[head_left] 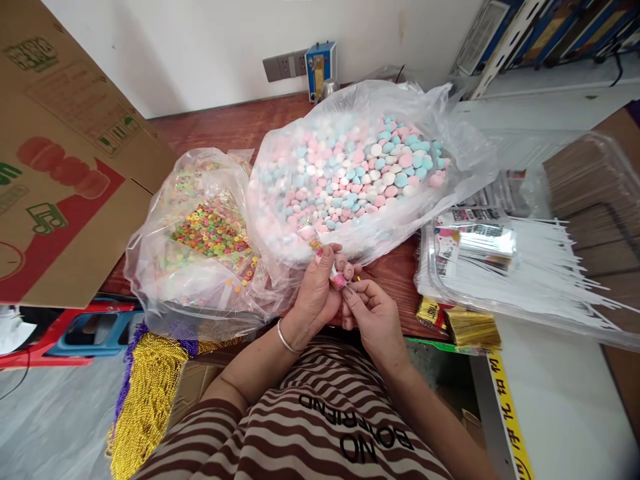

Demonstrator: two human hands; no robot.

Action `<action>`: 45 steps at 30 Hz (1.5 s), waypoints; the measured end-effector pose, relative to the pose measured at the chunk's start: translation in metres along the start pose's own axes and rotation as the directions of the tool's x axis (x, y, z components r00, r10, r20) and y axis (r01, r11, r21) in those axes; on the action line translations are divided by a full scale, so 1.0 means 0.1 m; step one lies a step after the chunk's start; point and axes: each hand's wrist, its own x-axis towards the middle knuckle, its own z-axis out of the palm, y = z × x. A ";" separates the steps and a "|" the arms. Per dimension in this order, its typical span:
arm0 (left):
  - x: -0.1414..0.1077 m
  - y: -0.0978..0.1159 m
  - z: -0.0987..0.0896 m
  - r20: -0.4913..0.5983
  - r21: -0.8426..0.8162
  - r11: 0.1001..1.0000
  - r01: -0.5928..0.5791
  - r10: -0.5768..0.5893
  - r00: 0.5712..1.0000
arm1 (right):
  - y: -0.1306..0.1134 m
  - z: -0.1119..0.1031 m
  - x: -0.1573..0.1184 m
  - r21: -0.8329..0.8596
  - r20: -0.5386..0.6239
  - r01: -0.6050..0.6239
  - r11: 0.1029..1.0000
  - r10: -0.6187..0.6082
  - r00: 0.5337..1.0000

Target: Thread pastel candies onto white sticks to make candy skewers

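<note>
Head view. A small clear packet (339, 279) of coloured sweets is held above the front edge of the table (400, 290). It is gripped by the curled fingers of the left hand (320, 283); its near end is pinched between thumb and forefinger of the right hand (373, 313), with no gap seen. The packet is judged filled and its end gathered; whether it is fastened cannot be told, the fingers covering it. Tablets (400, 167) and rings (210, 230) remain loose in two bags. Gold ties (473, 327) lie at right. Forward room is blocked by the bags; a bare strip is available rightward, short of the white sticks (540, 267).
</note>
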 end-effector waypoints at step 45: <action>-0.19 0.11 -0.45 0.364 0.873 0.224 -0.433 0.292 0.885 | -0.09 -0.05 0.16 -0.527 -0.024 0.322 0.786 -0.392 0.920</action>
